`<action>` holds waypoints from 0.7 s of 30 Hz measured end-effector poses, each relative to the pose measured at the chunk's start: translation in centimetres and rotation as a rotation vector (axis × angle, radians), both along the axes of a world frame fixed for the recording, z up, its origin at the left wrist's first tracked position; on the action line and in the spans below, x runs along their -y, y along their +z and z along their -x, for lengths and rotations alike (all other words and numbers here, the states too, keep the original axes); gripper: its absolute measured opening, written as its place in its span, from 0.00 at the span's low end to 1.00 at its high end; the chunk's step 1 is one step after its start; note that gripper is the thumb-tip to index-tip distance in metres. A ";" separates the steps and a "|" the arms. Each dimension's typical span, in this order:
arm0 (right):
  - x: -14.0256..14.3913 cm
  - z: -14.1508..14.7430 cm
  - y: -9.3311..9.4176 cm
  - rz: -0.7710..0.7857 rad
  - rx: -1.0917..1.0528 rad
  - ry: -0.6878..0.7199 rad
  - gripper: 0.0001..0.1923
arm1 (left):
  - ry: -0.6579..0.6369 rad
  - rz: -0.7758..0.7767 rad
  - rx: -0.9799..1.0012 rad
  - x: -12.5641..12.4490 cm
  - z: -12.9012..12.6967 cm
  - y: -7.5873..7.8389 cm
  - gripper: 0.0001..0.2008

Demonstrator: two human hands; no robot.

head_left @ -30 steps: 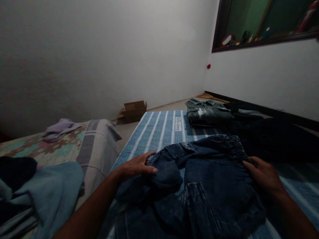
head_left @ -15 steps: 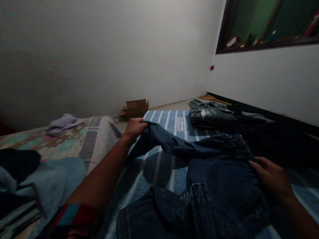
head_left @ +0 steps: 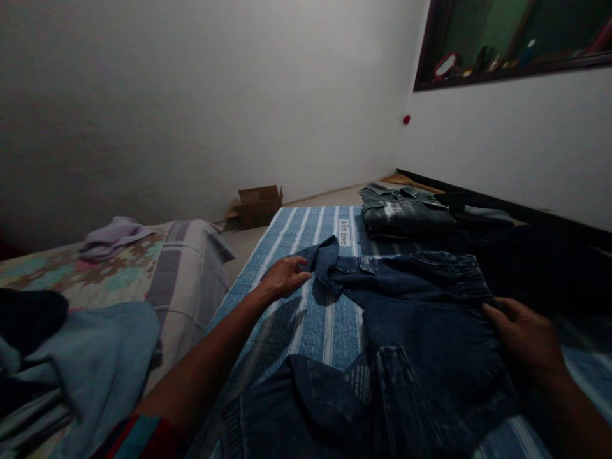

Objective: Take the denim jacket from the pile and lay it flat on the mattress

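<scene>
Denim, soft and floppy, so the jacket on the striped bed should handle best from seams or cuffs. Your left hand pinches its sleeve; your right hand lies flat, fingers spread, on it. Beyond the jacket, a label reads "With love".

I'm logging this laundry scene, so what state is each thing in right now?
Dark denim jacket: lying on the striped bed cover, one sleeve pulled out to the side.
Left hand: grip closed on the sleeve end.
Right hand: flat on the jacket's far edge.
Grey denim garment: folded, lying near the wall.
Cardboard box: open, on the floor.
Light blue clothes: in a loose heap.
</scene>
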State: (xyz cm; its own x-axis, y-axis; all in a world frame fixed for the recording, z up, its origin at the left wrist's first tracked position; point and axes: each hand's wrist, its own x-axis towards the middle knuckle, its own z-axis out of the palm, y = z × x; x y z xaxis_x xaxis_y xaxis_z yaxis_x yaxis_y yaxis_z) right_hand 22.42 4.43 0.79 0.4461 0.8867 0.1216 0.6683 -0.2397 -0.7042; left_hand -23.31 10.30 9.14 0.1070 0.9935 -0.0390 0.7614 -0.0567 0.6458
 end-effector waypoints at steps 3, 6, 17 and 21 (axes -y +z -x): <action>0.0 0.0 0.1 0.009 0.004 0.009 0.24 | 0.048 0.168 0.074 0.0 -0.5 -1.3 0.36; 0.0 0.0 0.1 0.007 -0.012 -0.003 0.23 | 0.120 0.360 0.141 -0.9 -2.4 -2.2 0.40; 0.2 0.7 0.7 -0.018 -0.081 0.009 0.23 | 0.291 0.168 0.494 -5.7 -6.5 -1.7 0.13; 0.0 0.6 0.3 -0.042 -0.082 -0.012 0.23 | 0.173 0.060 0.580 -6.3 -6.2 0.0 0.18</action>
